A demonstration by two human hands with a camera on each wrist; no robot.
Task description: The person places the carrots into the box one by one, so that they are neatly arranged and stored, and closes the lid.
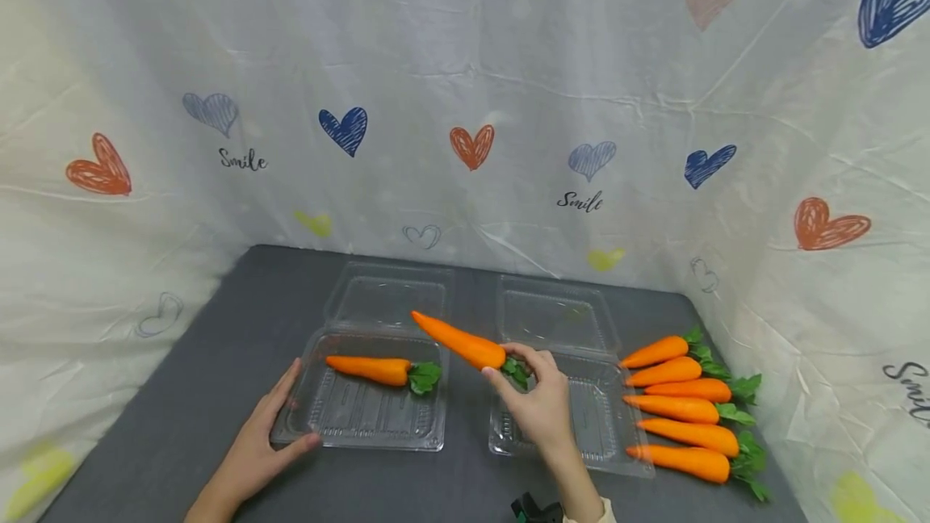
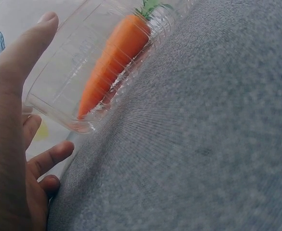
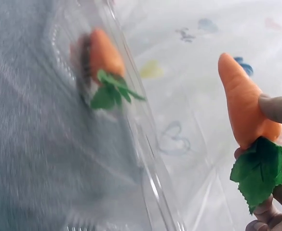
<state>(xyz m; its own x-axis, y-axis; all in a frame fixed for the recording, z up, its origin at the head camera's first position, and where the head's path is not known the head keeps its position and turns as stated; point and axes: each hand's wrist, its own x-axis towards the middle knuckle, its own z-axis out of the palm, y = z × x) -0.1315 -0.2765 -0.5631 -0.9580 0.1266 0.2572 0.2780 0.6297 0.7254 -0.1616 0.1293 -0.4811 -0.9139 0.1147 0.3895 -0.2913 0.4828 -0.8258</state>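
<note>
- Pale curtain [image 1: 523, 47] printed with hearts and "Smile" is hung across the top of the frame, and a grey tabletop [image 1: 465, 487] is spread out below.
- Up at centre, a held carrot [image 1: 458, 340] is raised between the left box [image 1: 370, 420] and the right box [image 1: 596, 410], its tip pointed to the upper left!
- It is pinched near its leafy end by the right hand [image 1: 538, 398], thumb set against fingers.
- Left of centre, one boxed carrot [image 1: 370, 370] is laid crosswise in the left box, leaves turned towards the right wall.
- Fingers and thumb are spread on the left hand [image 1: 257, 438], at that box's left edge; whether it is being pressed cannot be told.
- No carrot is seen in the right box.
- At far right, six carrots [image 1: 672, 407] are lined up, leaves to the right.
- A transfer seems to be in hand, the left box being favoured by that tip.
- Next, a leftward shift would be called for, then a lowering beside the boxed carrot and a loosened pinch, leaves kept off the rim.
</note>
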